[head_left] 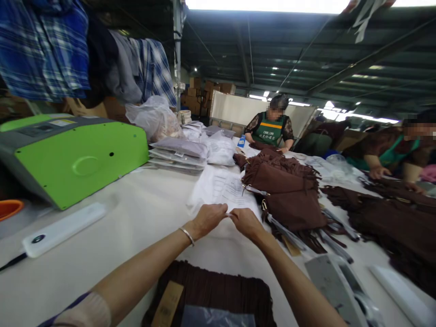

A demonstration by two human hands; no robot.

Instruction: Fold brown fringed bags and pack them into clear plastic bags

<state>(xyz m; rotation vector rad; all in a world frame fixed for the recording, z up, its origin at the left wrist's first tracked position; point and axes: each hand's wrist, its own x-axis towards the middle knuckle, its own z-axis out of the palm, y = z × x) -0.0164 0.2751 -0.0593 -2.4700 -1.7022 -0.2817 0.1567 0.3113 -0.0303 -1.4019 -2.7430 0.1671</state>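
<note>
My left hand and my right hand meet in front of me, fingers pinched on the near edge of a clear plastic bag with printed text. The bag lies flat on the white table, or on others like it; I cannot tell which. Nearest to me, below my arms, lies a dark brown fringed bag with a tan tag and a clear plastic piece on it. A pile of brown fringed bags with straps and gold-coloured hardware is just right of my hands.
Left stand a green machine, a white power strip and an orange-rimmed roll. Packed flat parcels are stacked behind. A grey tape dispenser sits at right. Co-workers handle brown bags across the table and at far right.
</note>
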